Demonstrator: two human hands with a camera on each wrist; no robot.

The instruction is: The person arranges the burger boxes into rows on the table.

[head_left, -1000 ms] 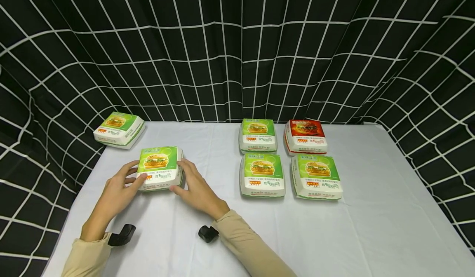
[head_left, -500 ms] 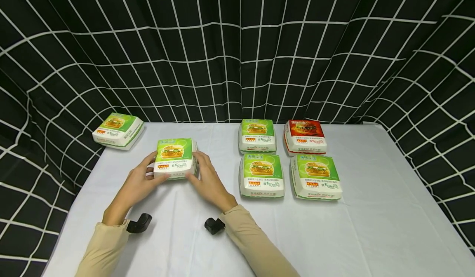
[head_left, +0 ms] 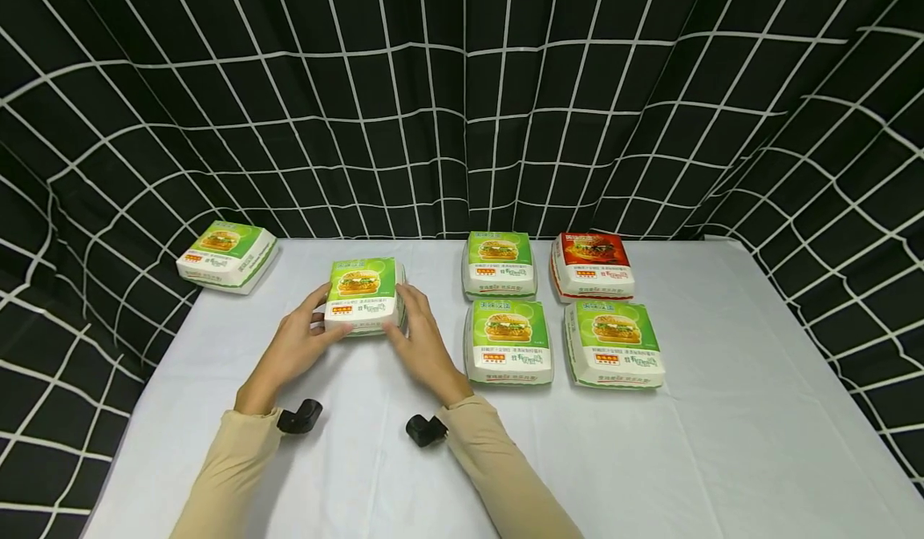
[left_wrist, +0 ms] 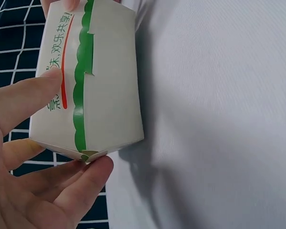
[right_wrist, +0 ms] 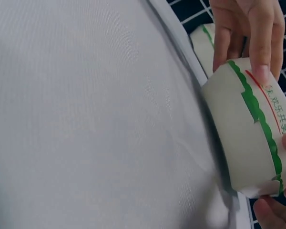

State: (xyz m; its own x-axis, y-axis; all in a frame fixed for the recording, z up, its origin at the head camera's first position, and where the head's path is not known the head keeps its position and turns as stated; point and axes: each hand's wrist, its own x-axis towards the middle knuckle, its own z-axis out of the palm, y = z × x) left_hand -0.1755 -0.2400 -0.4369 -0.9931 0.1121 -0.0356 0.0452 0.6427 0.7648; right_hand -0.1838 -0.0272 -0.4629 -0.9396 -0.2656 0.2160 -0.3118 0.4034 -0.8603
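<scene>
A green-and-white burger box (head_left: 364,297) with a burger picture on its lid is held between both hands, left of the table's middle. My left hand (head_left: 297,345) grips its left side, thumb on the front face and fingers around the corner. On the opposite side my right hand (head_left: 424,345) holds it, thumb at the front and fingers along the edge. The left wrist view shows the front of the burger box (left_wrist: 109,76) with a green scalloped flap and a shadow on the cloth beside it. Both hands also appear around the burger box (right_wrist: 243,129) in the right wrist view.
On the right stand three more green burger boxes (head_left: 508,342) and a red one (head_left: 593,266), grouped in two rows. Another green burger box (head_left: 228,257) lies angled at the back left corner. A black gridded curtain (head_left: 433,106) borders the white-covered table (head_left: 707,443).
Both hands have carried the burger box to the right and somewhat farther back, away from the left side of the table. The other boxes have stayed in place.
</scene>
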